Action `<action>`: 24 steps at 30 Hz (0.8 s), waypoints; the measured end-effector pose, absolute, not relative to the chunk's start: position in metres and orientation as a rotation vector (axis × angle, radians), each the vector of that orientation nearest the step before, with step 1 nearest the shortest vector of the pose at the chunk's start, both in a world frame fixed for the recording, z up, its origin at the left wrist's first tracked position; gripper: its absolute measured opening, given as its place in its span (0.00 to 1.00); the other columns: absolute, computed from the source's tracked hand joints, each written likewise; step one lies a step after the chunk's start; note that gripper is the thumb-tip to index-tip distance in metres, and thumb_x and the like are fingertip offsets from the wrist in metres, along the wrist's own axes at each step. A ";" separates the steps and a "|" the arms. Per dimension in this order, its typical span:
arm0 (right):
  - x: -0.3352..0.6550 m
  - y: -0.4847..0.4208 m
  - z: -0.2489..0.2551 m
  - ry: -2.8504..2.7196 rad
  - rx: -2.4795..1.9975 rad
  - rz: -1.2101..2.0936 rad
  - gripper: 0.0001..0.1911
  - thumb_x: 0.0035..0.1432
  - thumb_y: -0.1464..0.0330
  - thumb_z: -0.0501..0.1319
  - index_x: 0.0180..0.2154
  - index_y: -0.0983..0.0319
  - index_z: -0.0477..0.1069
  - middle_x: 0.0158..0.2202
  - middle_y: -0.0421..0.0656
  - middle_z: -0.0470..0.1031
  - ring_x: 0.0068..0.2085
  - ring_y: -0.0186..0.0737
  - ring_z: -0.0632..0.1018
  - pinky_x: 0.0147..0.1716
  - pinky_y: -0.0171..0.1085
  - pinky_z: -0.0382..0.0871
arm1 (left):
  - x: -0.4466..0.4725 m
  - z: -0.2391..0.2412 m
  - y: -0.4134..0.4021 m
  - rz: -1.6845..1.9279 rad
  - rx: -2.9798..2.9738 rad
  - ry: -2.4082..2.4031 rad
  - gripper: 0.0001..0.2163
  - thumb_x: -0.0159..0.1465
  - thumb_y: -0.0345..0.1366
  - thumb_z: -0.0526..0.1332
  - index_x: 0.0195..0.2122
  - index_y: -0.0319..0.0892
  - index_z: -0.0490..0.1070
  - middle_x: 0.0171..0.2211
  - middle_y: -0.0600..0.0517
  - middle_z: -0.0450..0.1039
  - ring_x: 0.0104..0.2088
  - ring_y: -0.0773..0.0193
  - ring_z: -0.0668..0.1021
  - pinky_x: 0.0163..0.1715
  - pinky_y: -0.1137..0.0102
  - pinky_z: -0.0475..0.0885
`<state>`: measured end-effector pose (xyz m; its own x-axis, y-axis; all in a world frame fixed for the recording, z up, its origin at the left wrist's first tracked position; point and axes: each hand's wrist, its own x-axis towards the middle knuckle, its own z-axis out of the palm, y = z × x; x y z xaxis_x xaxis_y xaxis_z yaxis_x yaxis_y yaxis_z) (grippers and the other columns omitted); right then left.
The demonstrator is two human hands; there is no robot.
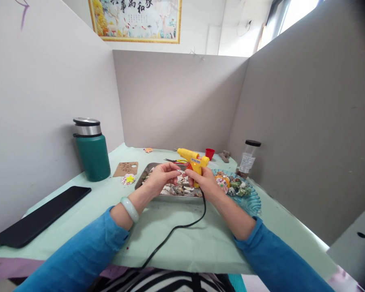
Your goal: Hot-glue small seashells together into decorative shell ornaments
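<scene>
My right hand [206, 183] is wrapped round the handle of a yellow hot glue gun [189, 155], its nozzle pointing to the left. From the handle a black cord [174, 230] runs down over the table's front edge. Close to my right fingertips, my left hand [162, 177] is closed in a pinch; whatever is between its fingers is too small to make out. Both hands are above a metal tray [170, 198] of shells and small stones [182, 189]. A pale bangle [129, 209] circles my left wrist.
A blue plate [255, 202] with stones and decorated pieces lies right, near a black-lidded jar [247, 159]. Behind are a red cup [209, 153] and pliers [180, 161]. Left are a green bottle [93, 156], a brown card [125, 169], a flower-decorated disc [128, 179] and a black slab [41, 215].
</scene>
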<state>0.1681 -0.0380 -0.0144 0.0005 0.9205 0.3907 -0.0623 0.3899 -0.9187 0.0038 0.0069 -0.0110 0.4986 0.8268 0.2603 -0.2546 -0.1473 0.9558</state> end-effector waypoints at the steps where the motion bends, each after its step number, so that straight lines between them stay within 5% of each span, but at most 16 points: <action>1: 0.168 -0.038 -0.014 -1.330 -0.864 0.951 0.19 0.48 0.62 0.64 0.41 0.65 0.69 0.24 0.38 0.71 0.19 0.29 0.66 0.19 0.31 0.60 | 0.004 -0.012 0.007 1.021 1.430 0.547 0.11 0.49 0.34 0.68 0.30 0.38 0.68 0.25 0.55 0.70 0.19 0.73 0.71 0.22 0.74 0.68; 24: 0.169 -0.034 -0.015 -1.232 -0.940 0.909 0.17 0.46 0.60 0.64 0.36 0.64 0.69 0.20 0.36 0.69 0.17 0.28 0.65 0.18 0.31 0.58 | 0.006 -0.019 0.010 1.208 1.986 0.891 0.10 0.55 0.41 0.62 0.32 0.40 0.77 0.21 0.53 0.73 0.19 0.68 0.72 0.23 0.74 0.68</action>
<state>0.1686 -0.0339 -0.0146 0.1112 0.9322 0.3445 -0.0536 0.3518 -0.9345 0.0063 0.0100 -0.0187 0.3476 0.8071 0.4773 0.2183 -0.5647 0.7959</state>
